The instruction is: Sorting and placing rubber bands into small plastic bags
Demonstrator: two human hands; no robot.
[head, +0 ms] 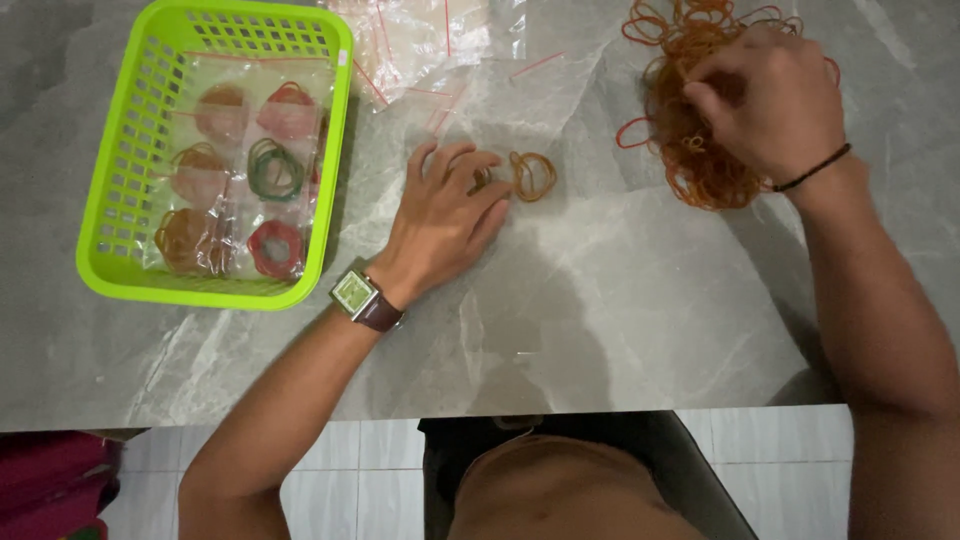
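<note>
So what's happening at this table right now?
A person sits at a grey marbled table handling rubber bands. The right hand digs into a loose pile of orange rubber bands at the far right. The left hand, with a wristwatch, rests flat beside a small bunch of bands, fingertips touching it. To the left, a green plastic basket holds clear bags of sorted bands in several colours. Empty clear bags lie at the table's far edge.

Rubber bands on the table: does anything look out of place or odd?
Nothing stands out. A loose pile of rubber bands lies under the right hand, a small bunch by the left hand, bagged bundles in the green basket.
</note>
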